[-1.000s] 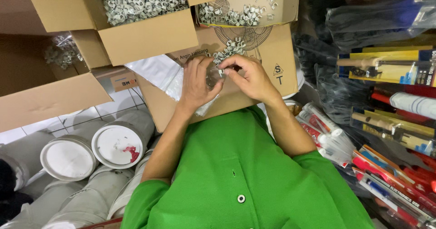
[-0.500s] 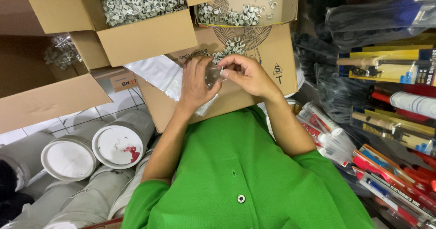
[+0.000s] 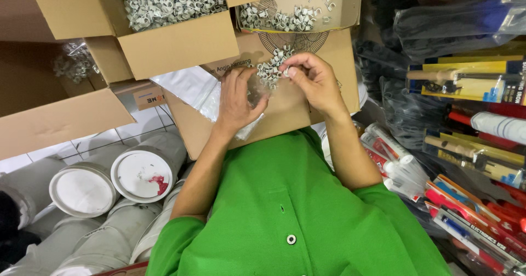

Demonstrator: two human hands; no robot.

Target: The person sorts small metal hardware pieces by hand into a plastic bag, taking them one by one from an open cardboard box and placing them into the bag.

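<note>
The right hand (image 3: 315,81) has its thumb and forefinger pinched shut on one small white cable clip (image 3: 286,71), held just above a loose heap of the same clips (image 3: 271,68) on the flat cardboard box (image 3: 296,109) that lies on the person's lap. The left hand (image 3: 235,98) is curled around a small clear plastic bag (image 3: 257,90), holding its mouth up beside the heap; how tightly it closes I cannot tell. A clip looks light, hard and a little slippery, best taken at its sides between two fingertips. The bag is thin and limp, so it likely needs holding near the opening. More clips fill the open carton (image 3: 164,2) above. The bag's contents are hard to make out through the glare, and the left fingertips are hidden behind it.
</note>
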